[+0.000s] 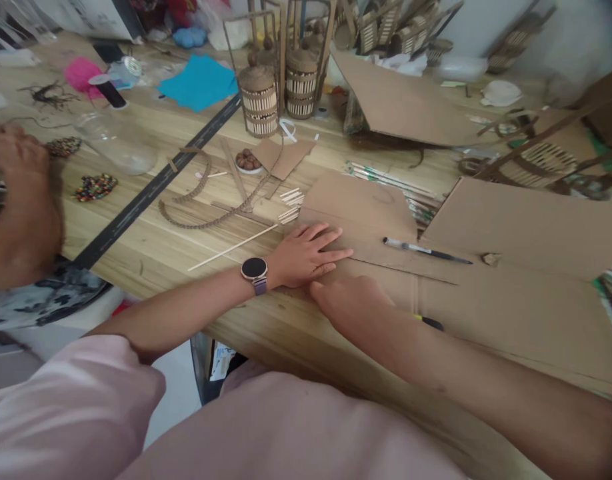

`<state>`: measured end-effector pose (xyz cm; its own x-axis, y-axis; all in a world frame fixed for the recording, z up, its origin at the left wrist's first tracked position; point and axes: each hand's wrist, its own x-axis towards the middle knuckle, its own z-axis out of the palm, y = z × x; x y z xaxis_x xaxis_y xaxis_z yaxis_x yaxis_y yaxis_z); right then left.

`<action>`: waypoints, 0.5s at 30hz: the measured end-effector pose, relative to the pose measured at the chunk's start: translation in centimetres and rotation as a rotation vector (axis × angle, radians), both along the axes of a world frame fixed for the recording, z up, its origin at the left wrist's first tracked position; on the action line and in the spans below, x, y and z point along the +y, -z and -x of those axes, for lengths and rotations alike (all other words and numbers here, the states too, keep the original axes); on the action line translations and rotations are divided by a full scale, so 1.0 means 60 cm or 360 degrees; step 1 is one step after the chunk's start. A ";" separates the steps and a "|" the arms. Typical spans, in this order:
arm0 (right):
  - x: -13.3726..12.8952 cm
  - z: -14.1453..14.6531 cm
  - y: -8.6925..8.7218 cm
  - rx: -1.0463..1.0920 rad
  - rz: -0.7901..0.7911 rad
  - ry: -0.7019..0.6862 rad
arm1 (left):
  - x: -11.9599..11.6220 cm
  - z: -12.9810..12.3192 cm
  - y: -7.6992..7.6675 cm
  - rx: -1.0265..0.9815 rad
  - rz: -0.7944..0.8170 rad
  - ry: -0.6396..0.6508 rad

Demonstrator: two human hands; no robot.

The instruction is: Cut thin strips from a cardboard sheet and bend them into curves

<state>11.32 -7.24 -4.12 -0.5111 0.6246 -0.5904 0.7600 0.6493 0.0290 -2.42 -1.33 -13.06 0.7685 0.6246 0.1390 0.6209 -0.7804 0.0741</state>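
My left hand, with a watch at the wrist, lies flat with fingers spread over a piece of brown cardboard. Just beside it, my right hand is closed, its fingers curled down at the cardboard's near edge; whatever it grips is hidden. A long slit or edge runs through the cardboard to the right of my hands. On the sheet rests a black-and-clear pen. From behind my right forearm shows the end of a yellow-and-black object, its kind unclear.
A larger folded cardboard sheet spreads to the right. Lantern-like stick-and-cardboard models stand at the back. Left of my hands lie a braided strip, a thin stick and beads. Another person's arm rests at the left.
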 end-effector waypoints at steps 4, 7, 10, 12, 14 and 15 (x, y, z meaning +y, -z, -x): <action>-0.001 -0.016 -0.002 -0.0109 0.0058 0.0024 | 0.000 0.001 0.001 -0.0018 0.0008 -0.0003; -0.010 -0.041 0.005 -0.0110 0.0030 0.0025 | -0.002 0.000 -0.001 -0.0015 0.0013 -0.0008; -0.023 -0.064 0.006 -0.0155 -0.0038 0.0028 | -0.003 -0.001 -0.003 -0.0006 0.0018 -0.0016; -0.030 -0.075 0.003 -0.0202 -0.0078 0.0054 | -0.003 -0.001 -0.004 -0.0002 0.0019 -0.0022; -0.034 -0.088 0.002 -0.0208 -0.0112 0.0080 | -0.003 -0.002 -0.003 0.0000 0.0011 -0.0023; -0.035 -0.097 0.004 -0.0180 -0.0124 0.0080 | -0.003 -0.002 -0.003 -0.0001 0.0003 -0.0023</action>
